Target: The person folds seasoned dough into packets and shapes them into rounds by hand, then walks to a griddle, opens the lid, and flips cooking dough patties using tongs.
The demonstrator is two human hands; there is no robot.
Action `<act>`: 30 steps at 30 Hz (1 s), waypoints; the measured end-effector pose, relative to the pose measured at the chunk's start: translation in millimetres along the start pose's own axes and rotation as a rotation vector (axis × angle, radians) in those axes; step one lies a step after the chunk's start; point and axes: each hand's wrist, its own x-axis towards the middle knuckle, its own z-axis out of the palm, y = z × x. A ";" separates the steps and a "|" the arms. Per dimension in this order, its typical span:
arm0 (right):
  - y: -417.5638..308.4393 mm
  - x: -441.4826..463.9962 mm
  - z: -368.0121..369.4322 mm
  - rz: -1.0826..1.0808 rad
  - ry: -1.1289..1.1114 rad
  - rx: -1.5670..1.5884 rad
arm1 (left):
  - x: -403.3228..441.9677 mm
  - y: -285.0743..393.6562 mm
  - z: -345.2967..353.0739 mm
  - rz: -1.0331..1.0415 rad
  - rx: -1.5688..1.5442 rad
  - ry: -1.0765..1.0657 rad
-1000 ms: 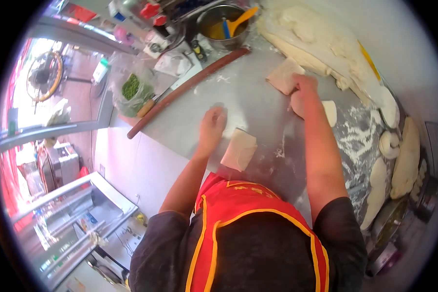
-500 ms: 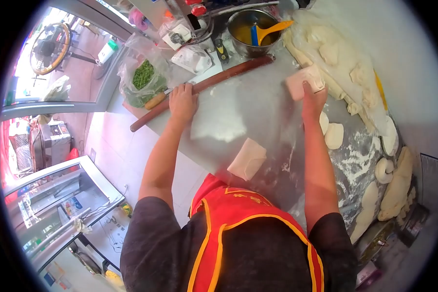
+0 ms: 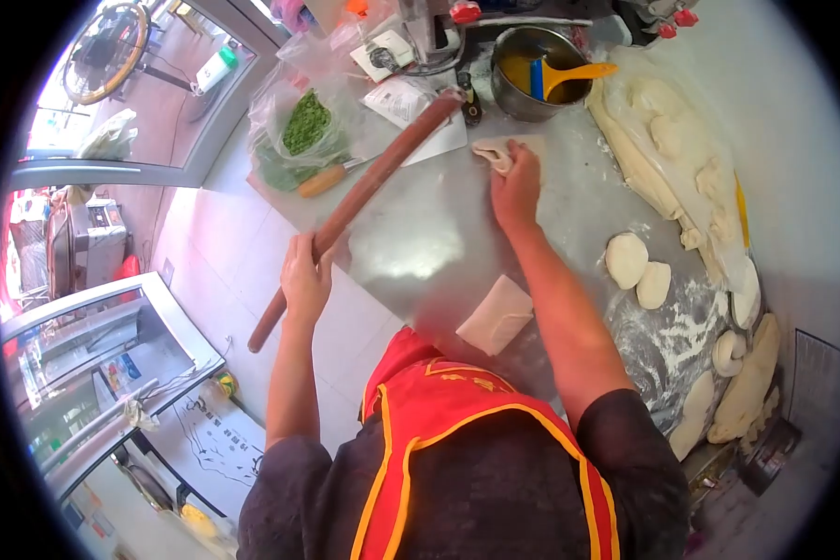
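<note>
A long reddish-brown rolling pin [image 3: 383, 168] is gripped by my left hand [image 3: 306, 280] near its lower part, tilted over the left edge of the metal worktop [image 3: 420, 219]. My right hand [image 3: 516, 191] pinches a flat piece of dough [image 3: 495, 154], partly folded, below the metal bowl. Between my forearms, close to the apron, another folded dough square [image 3: 497, 315] lies on the worktop. Two small round dough pieces [image 3: 637, 269] rest side by side to the right of my right forearm.
A metal bowl [image 3: 527, 101] holds yellowish liquid and an orange-handled brush. Chopped greens in a plastic bag [image 3: 306, 123] and a wooden handle [image 3: 322, 181] are at upper left. A large dough mass [image 3: 667, 140] and more dough pieces [image 3: 747, 373] line the right side.
My left hand has lifted the rolling pin and drawn it toward the left edge. My right hand has moved left with its dough piece, away from the large dough mass.
</note>
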 end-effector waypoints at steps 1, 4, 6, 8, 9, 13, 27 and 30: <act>-4.0 -5.2 7.1 -0.065 -0.033 -0.022 | -3.7 -2.8 -2.2 0.005 0.002 0.011; -12.6 -24.8 16.3 -0.244 -0.130 -0.047 | -9.2 -6.8 -2.9 -0.042 -0.026 0.022; -18.8 -44.7 6.1 -0.333 -0.212 -0.010 | -9.4 -5.0 -2.0 -0.029 -0.052 0.030; -38.1 -54.1 -22.1 0.014 -0.439 0.223 | -7.4 -2.2 1.1 0.028 -0.057 0.027; -47.5 -53.5 -35.8 0.191 -0.546 0.342 | -5.5 -0.6 4.7 0.077 -0.050 0.020; -12.3 -47.8 -86.8 0.235 -0.448 0.900 | 1.6 18.2 22.8 0.195 -0.059 -0.102; 82.7 -209.7 -212.9 1.069 0.074 1.077 | 64.6 122.2 114.3 0.605 0.009 0.046; 75.3 -209.9 -217.6 1.111 0.094 1.054 | 65.9 161.7 132.0 0.731 -0.118 -0.057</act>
